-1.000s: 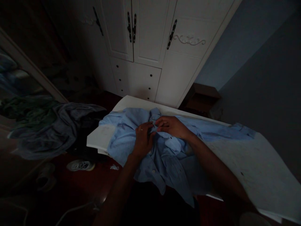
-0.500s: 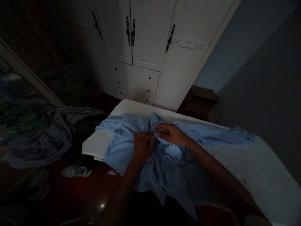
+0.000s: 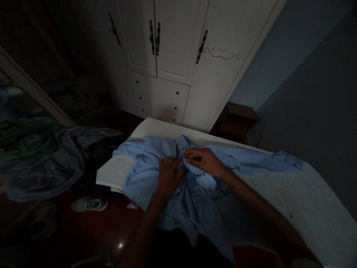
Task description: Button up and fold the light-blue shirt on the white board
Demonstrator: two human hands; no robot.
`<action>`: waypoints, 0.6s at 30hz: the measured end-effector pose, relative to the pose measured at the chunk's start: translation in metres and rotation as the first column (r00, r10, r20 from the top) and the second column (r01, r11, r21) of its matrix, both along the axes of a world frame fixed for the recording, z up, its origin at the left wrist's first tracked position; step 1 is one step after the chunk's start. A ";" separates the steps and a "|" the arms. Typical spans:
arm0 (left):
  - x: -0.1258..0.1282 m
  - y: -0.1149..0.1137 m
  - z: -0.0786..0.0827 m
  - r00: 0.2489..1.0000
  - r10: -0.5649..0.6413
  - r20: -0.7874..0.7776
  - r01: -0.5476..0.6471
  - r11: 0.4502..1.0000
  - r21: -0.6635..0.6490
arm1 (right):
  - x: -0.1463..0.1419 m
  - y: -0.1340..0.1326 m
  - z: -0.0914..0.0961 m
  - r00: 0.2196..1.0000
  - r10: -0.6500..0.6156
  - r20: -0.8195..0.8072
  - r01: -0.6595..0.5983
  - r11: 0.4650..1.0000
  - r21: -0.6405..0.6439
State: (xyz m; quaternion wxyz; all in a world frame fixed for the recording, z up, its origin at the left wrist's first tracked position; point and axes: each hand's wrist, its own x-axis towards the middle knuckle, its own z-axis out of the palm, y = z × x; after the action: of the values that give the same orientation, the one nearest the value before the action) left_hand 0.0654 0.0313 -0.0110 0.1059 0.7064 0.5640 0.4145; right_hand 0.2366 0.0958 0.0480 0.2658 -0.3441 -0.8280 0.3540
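Note:
A light blue button-up shirt (image 3: 145, 175) lies spread over a white table (image 3: 306, 201), its collar toward the wardrobe and its lower part hanging off the near edge. My left hand (image 3: 169, 176), with a ring on one finger, pinches the shirt front just below the collar. My right hand (image 3: 205, 162) pinches the facing edge of the placket right beside it. Both hands meet at the same spot, fingertips almost touching. One sleeve stretches out to the right across the table.
A white wardrobe (image 3: 178, 56) with dark handles and small drawers stands behind the table. A heap of grey and green clothes (image 3: 47, 156) lies at the left. Shoes (image 3: 89, 204) sit on the dark red floor. A brown box (image 3: 237, 119) stands by the blue wall.
The view has shifted slightly, so table and shirt sit a little lower in the picture. Both hands stay pinched at the shirt front near the collar, with only small finger movements.

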 end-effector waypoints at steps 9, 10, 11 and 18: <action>-0.001 0.004 -0.006 0.989 0.009 0.146 -0.001 0.998 -0.057 | 0.001 0.006 -0.004 0.982 0.183 0.042 -0.188 0.962 0.198; -0.001 0.004 -0.007 0.986 0.008 0.167 0.001 0.998 -0.057 | 0.001 0.006 -0.005 0.980 0.193 0.042 -0.197 0.955 0.222; -0.001 0.005 -0.008 0.982 0.008 0.191 0.003 0.999 -0.054 | 0.001 0.006 -0.006 0.979 0.198 0.044 -0.202 0.947 0.249; -0.001 0.008 -0.009 0.934 -0.015 0.356 0.042 0.997 -0.068 | 0.002 0.005 -0.008 0.981 0.171 0.097 -0.195 0.901 0.388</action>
State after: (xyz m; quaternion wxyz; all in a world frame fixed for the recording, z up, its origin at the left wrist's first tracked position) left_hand 0.0643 0.0396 -0.0199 0.2383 0.6237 0.5404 0.5121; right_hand 0.2391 0.1009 0.0400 0.2703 -0.2146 -0.9186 0.1925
